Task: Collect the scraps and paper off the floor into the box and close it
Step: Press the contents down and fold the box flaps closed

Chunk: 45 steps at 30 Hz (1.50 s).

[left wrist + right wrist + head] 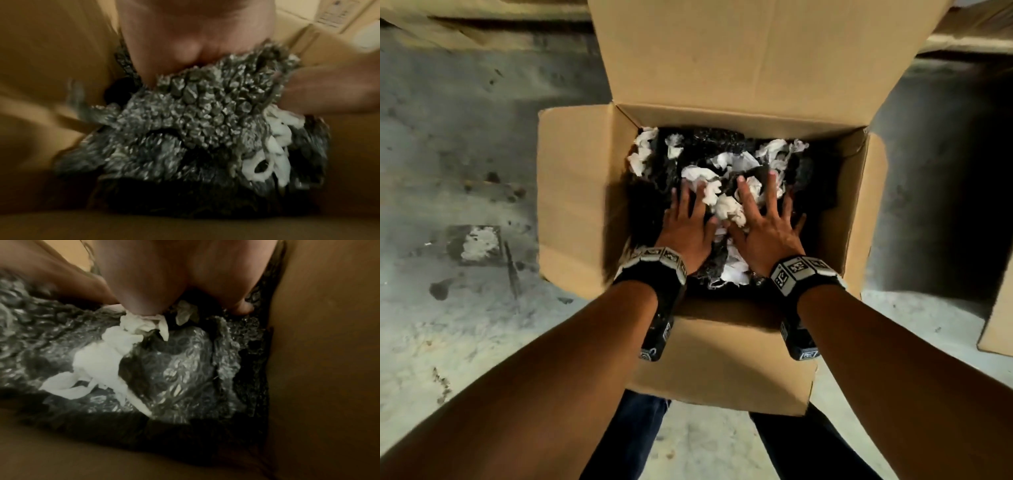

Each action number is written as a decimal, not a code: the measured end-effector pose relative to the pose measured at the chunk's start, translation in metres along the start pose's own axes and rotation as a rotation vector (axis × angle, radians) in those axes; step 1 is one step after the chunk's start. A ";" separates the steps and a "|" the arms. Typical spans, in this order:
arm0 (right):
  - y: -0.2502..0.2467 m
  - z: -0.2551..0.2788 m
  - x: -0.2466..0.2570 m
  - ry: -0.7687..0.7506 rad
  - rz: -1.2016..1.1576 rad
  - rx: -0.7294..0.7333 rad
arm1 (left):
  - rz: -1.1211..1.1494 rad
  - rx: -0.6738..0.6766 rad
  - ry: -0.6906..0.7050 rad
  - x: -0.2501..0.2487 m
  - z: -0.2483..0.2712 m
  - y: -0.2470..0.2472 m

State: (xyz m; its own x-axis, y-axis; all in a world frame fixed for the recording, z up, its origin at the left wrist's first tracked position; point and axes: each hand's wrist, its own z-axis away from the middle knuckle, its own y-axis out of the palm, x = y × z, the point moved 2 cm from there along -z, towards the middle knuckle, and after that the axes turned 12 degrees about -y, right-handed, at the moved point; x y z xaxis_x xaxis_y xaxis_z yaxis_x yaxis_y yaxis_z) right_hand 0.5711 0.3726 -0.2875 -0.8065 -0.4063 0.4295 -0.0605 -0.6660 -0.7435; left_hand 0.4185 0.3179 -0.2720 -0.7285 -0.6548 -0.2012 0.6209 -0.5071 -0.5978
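Both my hands flat down inside the box, squashing the pile.

Nearest me is the front flap (pixel 722 359) of the cardboard box (pixel 575 192), folded out toward my legs. My left hand (pixel 686 229) and right hand (pixel 767 226) sit side by side in there, fingers spread and straight, palms pressing on the crumpled white paper (pixel 727 209) and the black bubble wrap scraps (pixel 709 144) that fill it. Neither hand is gripping anything. Further back the rear flap (pixel 756 51) stands up, side flaps are open too, and the box sits on the grey concrete floor (pixel 465 137).
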 end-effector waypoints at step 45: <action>-0.168 0.229 -0.089 0.225 -0.815 -0.520 | -0.304 0.046 0.283 -0.154 0.121 0.015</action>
State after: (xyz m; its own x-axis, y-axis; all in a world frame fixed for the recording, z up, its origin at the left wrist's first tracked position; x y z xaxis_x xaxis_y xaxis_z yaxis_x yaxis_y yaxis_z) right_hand 0.7879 0.3772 -0.0829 -0.4935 0.2181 0.8420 -0.8532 -0.3095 -0.4199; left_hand 0.5753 0.3432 -0.1561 -0.9275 -0.2944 -0.2304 0.3728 -0.6826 -0.6286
